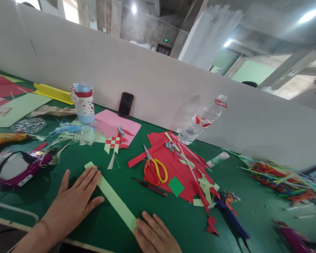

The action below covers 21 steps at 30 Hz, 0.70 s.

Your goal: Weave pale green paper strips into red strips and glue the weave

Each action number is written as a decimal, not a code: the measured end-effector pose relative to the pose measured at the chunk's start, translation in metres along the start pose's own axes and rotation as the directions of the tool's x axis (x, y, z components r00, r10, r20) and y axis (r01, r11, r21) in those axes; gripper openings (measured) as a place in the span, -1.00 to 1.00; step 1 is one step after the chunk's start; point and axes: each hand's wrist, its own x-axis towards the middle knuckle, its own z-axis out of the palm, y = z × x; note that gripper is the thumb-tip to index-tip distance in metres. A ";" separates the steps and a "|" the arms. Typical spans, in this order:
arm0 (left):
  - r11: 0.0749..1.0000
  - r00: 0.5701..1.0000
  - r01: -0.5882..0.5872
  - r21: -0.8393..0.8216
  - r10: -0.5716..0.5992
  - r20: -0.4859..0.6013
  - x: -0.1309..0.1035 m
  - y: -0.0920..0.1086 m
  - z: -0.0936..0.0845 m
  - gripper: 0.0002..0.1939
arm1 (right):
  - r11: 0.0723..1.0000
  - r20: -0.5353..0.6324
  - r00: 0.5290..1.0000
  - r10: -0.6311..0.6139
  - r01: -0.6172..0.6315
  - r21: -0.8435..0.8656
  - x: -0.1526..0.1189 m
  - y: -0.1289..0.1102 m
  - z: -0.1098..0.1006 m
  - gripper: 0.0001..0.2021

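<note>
A long pale green paper strip [116, 202] lies slantwise on the green tabletop. My left hand [77, 196] rests flat on its far end, fingers stretched out and thumb spread. At the near end, my right hand [154, 233] lies with extended fingers touching the strip; its lower part is cut off by the frame. Just beyond the strip are a dark craft knife [149, 187] and scissors [158, 169] with red and yellow handles. A woven red and pale green paper piece [113, 143] with a tassel lies past my left hand.
Red paper sheets [183, 182] bear scraps and a green square [176, 186]. A tilted plastic bottle [200, 123], a phone [125, 104] and a cup [84, 107] stand near the partition. A blue glue gun [233, 218] and coloured strips [281, 179] lie right; a purple device [28, 172] is left.
</note>
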 end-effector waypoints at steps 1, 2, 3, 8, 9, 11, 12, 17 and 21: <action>1.000 1.000 -0.015 0.000 0.015 -0.021 -0.002 0.000 0.002 -0.31 | 1.000 0.000 1.000 0.012 -0.012 0.008 -0.002 0.002 -0.003 -0.74; 1.000 0.999 -0.029 0.000 0.029 -0.040 -0.003 0.000 0.004 -0.30 | 1.000 -0.001 1.000 0.019 -0.019 0.023 -0.004 0.003 -0.005 -0.75; 0.999 0.998 -0.040 0.004 0.040 -0.057 -0.004 -0.001 0.005 -0.30 | 0.999 0.008 1.000 0.022 -0.022 0.043 -0.005 0.004 -0.005 -0.76; 0.997 0.990 -0.068 0.042 0.073 -0.122 -0.006 -0.002 0.011 -0.29 | 0.961 0.055 0.977 0.204 -0.211 0.180 -0.007 0.004 -0.012 -0.71; 0.996 0.989 -0.073 0.046 0.078 -0.129 -0.006 -0.002 0.012 -0.29 | 0.946 0.046 0.966 0.254 -0.258 0.198 -0.005 0.004 -0.015 -0.70; 0.995 0.987 -0.083 0.051 0.089 -0.135 -0.007 -0.004 0.014 -0.30 | 0.925 0.042 0.950 0.311 -0.312 0.216 0.000 0.004 -0.021 -0.67; 0.995 0.985 -0.089 0.053 0.096 -0.140 -0.007 -0.004 0.015 -0.30 | 0.922 0.046 0.945 0.324 -0.326 0.210 0.004 0.004 -0.023 -0.67; 0.990 0.971 -0.121 0.065 0.132 -0.200 -0.005 -0.004 0.017 -0.28 | 0.986 0.045 0.988 0.147 -0.150 0.078 0.031 -0.008 0.001 -0.67; 0.990 0.970 -0.109 0.094 0.126 -0.209 -0.002 -0.002 0.012 -0.30 | 0.994 -0.073 0.997 0.021 -0.028 -0.109 0.041 -0.023 0.046 -0.64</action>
